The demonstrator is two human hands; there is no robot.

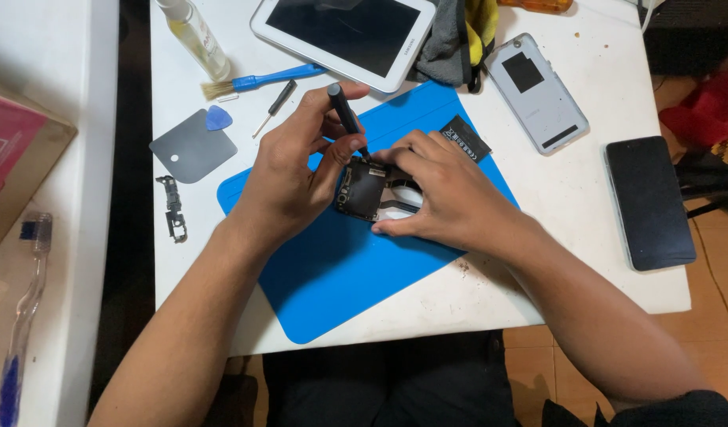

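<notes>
Two hands meet over the blue mat (332,269) on your white surface (569,205). Your left hand (289,178) has its grip closed around a dark screwdriver (344,115), tip down on the opened phone (364,188) at the mat's middle. Your right hand (451,194) lies over the phone's right side, fingers pressing it down, not closed around it. A white tablet (344,35) lies beyond, a grey back cover (536,92) and a black phone (648,202) to the right.
</notes>
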